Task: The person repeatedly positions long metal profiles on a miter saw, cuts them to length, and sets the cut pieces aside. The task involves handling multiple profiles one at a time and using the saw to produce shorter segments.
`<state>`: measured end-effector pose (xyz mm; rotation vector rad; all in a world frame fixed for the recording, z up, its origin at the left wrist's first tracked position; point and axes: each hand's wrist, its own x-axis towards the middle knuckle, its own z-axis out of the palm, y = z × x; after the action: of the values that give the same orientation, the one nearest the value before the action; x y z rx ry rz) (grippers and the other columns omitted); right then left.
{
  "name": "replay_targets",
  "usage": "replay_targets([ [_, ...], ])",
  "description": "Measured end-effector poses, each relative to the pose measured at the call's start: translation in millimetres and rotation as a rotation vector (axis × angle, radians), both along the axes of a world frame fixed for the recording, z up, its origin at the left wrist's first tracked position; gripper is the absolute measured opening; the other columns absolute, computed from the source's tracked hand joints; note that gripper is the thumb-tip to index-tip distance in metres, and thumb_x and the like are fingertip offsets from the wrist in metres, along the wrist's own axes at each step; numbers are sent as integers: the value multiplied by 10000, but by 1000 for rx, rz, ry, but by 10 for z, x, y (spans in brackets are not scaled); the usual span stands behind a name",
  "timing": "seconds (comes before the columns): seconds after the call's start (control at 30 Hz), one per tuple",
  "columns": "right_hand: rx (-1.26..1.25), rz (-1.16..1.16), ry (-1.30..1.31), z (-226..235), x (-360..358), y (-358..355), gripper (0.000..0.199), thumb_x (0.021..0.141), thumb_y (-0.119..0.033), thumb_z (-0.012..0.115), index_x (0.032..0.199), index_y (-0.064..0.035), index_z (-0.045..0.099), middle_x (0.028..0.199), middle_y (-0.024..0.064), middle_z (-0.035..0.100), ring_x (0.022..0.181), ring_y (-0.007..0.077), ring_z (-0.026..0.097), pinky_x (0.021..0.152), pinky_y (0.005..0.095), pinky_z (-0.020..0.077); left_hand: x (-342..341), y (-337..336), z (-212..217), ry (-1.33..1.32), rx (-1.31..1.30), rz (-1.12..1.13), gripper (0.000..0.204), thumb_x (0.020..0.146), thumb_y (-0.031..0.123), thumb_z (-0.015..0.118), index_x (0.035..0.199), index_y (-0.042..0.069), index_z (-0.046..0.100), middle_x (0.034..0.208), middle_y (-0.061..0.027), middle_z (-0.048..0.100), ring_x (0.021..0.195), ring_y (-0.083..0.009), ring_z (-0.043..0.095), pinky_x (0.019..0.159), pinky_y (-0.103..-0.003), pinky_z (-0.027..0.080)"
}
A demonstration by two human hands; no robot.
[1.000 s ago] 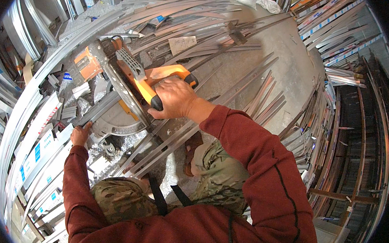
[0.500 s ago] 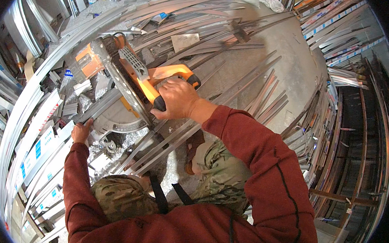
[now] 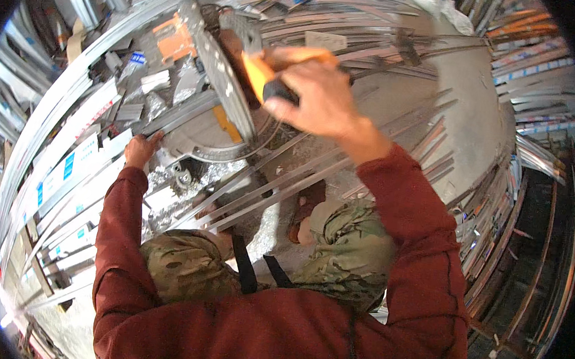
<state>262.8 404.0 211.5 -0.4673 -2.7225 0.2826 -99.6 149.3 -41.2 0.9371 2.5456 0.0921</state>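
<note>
A mitre saw (image 3: 218, 73) with a grey guard and an orange-yellow handle (image 3: 258, 74) stands on the floor in front of me. My right hand (image 3: 317, 99) is closed round the black-gripped part of that handle, slightly blurred by motion. Below the saw head lies its round grey base (image 3: 203, 136) with a yellow insert. A long grey metal profile (image 3: 188, 112) lies across the base. At its near left end my left hand (image 3: 142, 150) is closed on the profile, its fingertips partly hidden. The blade's edge is hidden behind the guard.
Long white and silver profiles (image 3: 54, 141) curve along the left. Short offcuts (image 3: 155, 81) and crumpled plastic lie behind the saw. Thin strips (image 3: 280, 192) cross the floor by my knees. More strips are stacked on racks (image 3: 532, 77) at the right.
My right hand and the saw handle have shifted up and to the right relative to the base. My left hand stays at the profile. The whole view has shifted too.
</note>
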Motion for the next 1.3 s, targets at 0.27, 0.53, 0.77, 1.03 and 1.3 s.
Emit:
replay_targets([
  [0.27,-141,-391,524,-601,82,1256,382,1011,-293,433,1211,-31,627,1088,219,667,1014,396,639,894,467,501,-49,-316,108,49,74,18,774,794,738,569,1037,17,710,1041,-249,689,1009,-413,649,910,-468,472],
  [0.53,-337,-464,-487,-2233,68,1609,489,900,-186,521,1360,-30,469,1428,216,458,1214,404,532,983,483,456,-356,-842,139,-14,17,122,743,790,635,665,1126,-29,685,1066,-274,679,1052,-383,647,939,-424,476],
  [0.77,-245,-335,-446,-2121,579,1385,278,827,-120,622,1076,-26,545,1204,213,569,1085,416,583,856,506,504,-562,-947,74,50,24,31,741,840,640,629,1108,-50,662,1074,-275,673,1007,-421,637,876,-456,477],
  [1.03,-96,-421,-435,-1305,2016,445,200,769,-68,634,965,-32,614,1026,150,576,907,382,561,819,480,468,-531,-963,51,23,-41,23,722,880,628,582,1101,-55,661,1050,-292,666,1007,-443,631,865,-466,480],
  [1.3,-186,-671,-763,-2186,3834,601,272,773,15,609,1042,-17,633,1096,195,565,969,388,577,839,483,477,-521,-1039,5,-93,30,-72,629,907,556,597,983,-64,672,898,-282,669,855,-427,644,748,-460,480],
])
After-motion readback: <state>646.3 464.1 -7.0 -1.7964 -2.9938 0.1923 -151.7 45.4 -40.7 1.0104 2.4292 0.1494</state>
